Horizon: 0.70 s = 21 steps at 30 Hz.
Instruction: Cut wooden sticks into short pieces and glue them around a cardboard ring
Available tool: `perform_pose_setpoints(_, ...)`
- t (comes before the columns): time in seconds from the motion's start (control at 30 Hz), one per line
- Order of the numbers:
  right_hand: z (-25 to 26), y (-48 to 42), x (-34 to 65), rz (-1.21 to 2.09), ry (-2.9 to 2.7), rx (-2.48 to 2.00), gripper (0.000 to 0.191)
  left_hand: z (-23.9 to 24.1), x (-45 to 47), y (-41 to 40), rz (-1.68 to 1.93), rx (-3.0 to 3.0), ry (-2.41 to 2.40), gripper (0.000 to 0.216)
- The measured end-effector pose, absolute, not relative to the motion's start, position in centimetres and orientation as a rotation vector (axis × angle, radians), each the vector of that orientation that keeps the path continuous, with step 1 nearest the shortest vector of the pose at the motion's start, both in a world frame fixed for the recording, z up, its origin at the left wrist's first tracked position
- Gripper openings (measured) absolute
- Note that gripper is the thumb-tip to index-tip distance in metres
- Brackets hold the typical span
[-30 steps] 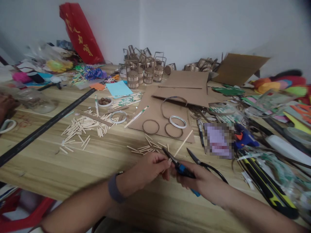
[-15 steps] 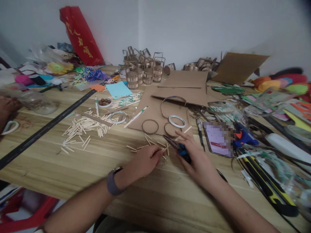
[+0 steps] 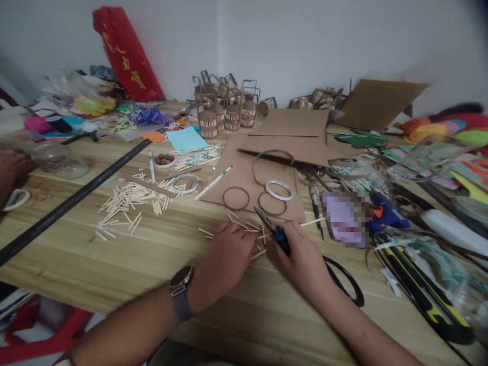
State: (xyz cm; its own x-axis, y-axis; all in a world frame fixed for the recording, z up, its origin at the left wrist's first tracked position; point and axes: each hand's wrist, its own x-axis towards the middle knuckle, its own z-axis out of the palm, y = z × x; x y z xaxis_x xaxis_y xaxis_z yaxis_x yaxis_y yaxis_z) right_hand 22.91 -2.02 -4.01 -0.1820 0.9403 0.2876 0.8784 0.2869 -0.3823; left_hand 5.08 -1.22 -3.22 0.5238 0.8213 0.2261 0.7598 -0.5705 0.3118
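My right hand [image 3: 303,256] grips small blue-handled cutters [image 3: 271,227], jaws pointing up-left over a thin wooden stick [image 3: 310,222] that lies across them. My left hand [image 3: 227,256], with a watch on its wrist, rests fingers down on a small scatter of cut stick pieces [image 3: 236,229] on the wooden table [image 3: 114,264]. Whether it pinches a piece I cannot see. Just beyond lie two cardboard rings [image 3: 236,199] and a white tape ring [image 3: 279,190] on a cardboard sheet [image 3: 244,175].
A larger pile of cut sticks [image 3: 127,201] lies to the left beside a long black bar [image 3: 76,195]. Black scissors [image 3: 343,279] lie under my right wrist. A phone [image 3: 346,218], glue gun [image 3: 383,216] and tools crowd the right. Small stick baskets [image 3: 224,114] stand at the back.
Both hands dropped from above the table down to the stick scatter. The long stick now lies across the cutter jaws, pointing right.
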Motion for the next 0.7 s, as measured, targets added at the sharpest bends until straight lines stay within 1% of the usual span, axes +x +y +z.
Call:
perform_pose_setpoints(0.3,-4.3,-2.8,22.6,0.08,-2.145,-1.675,0.01,-1.9,5.5,-2.1,0.266,2.619,1.348,0.018)
perform_pose_setpoints(0.53,-4.3,-2.8,21.9,-0.008,-2.151,-1.727,0.008,-2.4,6.0,-2.5,0.31,2.611,1.4,0.021)
perform_pose_setpoints(0.6,-4.1,-2.6,22.3,0.044,-2.149,-1.702,0.008,-2.7,5.8,-2.1,0.353,2.579,1.366,0.022)
perform_pose_setpoints(0.7,-3.4,-2.1,23.5,0.324,-2.164,-1.585,0.011,-2.9,5.0,-1.0,0.445,2.441,1.185,0.023)
